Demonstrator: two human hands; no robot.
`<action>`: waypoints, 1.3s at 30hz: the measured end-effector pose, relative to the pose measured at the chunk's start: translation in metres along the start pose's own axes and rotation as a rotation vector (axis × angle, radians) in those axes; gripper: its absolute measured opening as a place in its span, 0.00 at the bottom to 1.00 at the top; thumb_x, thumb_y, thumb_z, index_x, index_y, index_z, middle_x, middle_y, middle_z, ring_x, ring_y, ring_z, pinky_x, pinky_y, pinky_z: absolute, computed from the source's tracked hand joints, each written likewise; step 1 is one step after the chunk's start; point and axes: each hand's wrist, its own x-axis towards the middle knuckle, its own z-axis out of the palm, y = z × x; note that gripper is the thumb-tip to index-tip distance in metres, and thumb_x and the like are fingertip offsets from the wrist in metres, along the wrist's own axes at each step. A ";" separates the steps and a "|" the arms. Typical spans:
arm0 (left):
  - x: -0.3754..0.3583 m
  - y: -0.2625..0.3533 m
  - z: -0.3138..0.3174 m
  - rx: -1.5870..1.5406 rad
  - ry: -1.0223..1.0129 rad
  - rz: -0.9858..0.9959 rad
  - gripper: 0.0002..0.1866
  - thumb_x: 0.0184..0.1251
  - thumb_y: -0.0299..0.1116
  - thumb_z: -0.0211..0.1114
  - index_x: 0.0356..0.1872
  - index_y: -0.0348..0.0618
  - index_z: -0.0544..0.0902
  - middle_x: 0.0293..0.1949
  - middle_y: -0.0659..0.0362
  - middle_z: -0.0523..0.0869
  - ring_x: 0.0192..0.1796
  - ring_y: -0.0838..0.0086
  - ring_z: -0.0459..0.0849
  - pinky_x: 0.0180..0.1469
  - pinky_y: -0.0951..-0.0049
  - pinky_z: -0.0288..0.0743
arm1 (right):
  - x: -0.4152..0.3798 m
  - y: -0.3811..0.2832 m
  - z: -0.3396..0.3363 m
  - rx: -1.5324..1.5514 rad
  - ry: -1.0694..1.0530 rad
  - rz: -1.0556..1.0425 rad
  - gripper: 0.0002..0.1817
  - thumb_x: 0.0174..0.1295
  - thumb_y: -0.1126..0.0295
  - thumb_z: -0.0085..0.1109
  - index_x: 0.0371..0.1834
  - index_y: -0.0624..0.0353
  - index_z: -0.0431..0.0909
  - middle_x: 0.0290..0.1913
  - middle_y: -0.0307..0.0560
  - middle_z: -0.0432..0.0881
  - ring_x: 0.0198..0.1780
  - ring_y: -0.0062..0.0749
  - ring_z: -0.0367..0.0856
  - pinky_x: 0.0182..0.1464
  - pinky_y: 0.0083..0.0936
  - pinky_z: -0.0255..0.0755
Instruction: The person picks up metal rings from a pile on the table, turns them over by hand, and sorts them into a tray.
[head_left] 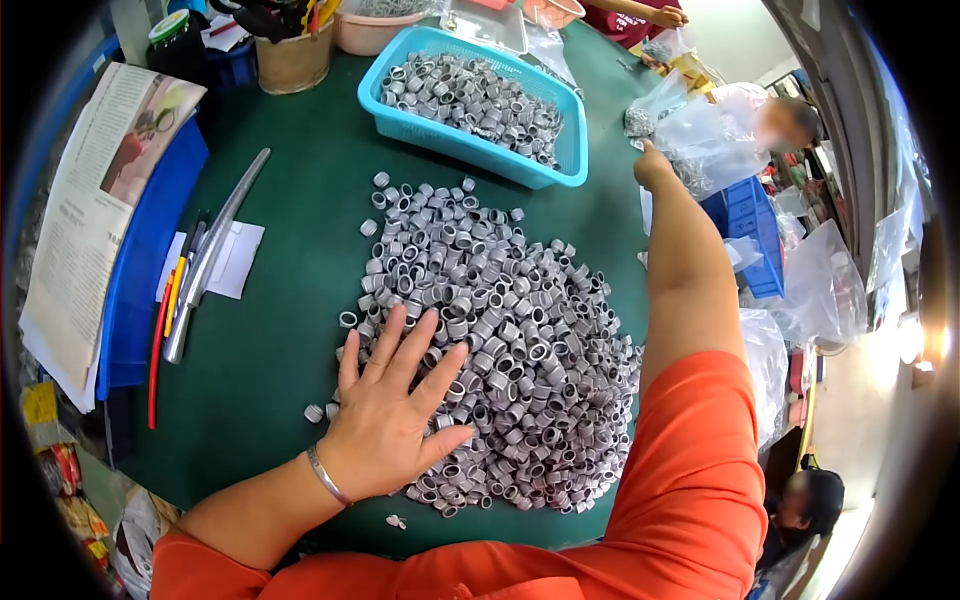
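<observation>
My left hand (385,420) lies with fingers spread on the left side of a large pile of small grey metal rings (530,370). It grips nothing; a metal bangle (328,477) circles the wrist. My right hand (652,167) reaches far forward to the right edge of the table, beside clear plastic bags (715,135). Its fingers look curled, and what they hold, if anything, is hidden. Beyond the pile stands a light-blue plastic basket (470,150) holding many more rings.
On the left are a tapered metal rod (225,225), pens (163,340), a blue tray (150,250) with papers (95,220), and a tool pot (293,62). A blue crate (757,235) stands right. Other people (800,510) sit nearby; one wears a dark red shirt (615,22).
</observation>
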 end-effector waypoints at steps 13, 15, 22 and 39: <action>0.000 -0.001 0.001 -0.017 -0.005 0.009 0.37 0.56 0.56 0.61 0.66 0.49 0.65 0.69 0.46 0.55 0.71 0.46 0.49 0.64 0.35 0.38 | 0.088 0.018 0.049 0.440 -0.164 0.167 0.30 0.62 0.43 0.39 0.55 0.58 0.69 0.55 0.57 0.74 0.59 0.52 0.68 0.56 0.45 0.64; 0.002 0.002 -0.002 -0.017 -0.008 0.004 0.37 0.56 0.55 0.61 0.66 0.51 0.66 0.69 0.47 0.55 0.72 0.47 0.49 0.63 0.35 0.40 | 0.080 0.012 0.043 0.393 -0.158 0.159 0.27 0.64 0.50 0.37 0.59 0.57 0.65 0.57 0.58 0.73 0.60 0.51 0.68 0.57 0.43 0.65; 0.000 0.001 -0.003 -0.026 -0.008 -0.009 0.36 0.56 0.54 0.62 0.65 0.52 0.66 0.70 0.48 0.55 0.72 0.49 0.49 0.64 0.35 0.41 | -0.023 -0.017 -0.008 0.083 0.101 -0.036 0.32 0.58 0.69 0.48 0.69 0.52 0.57 0.54 0.64 0.75 0.56 0.45 0.75 0.59 0.37 0.66; -0.001 0.000 -0.001 -0.024 -0.023 0.006 0.37 0.57 0.55 0.61 0.66 0.50 0.65 0.70 0.47 0.54 0.72 0.46 0.49 0.64 0.35 0.37 | -0.053 -0.028 -0.014 0.196 0.191 0.054 0.29 0.59 0.73 0.40 0.68 0.49 0.60 0.63 0.55 0.69 0.63 0.46 0.69 0.63 0.33 0.62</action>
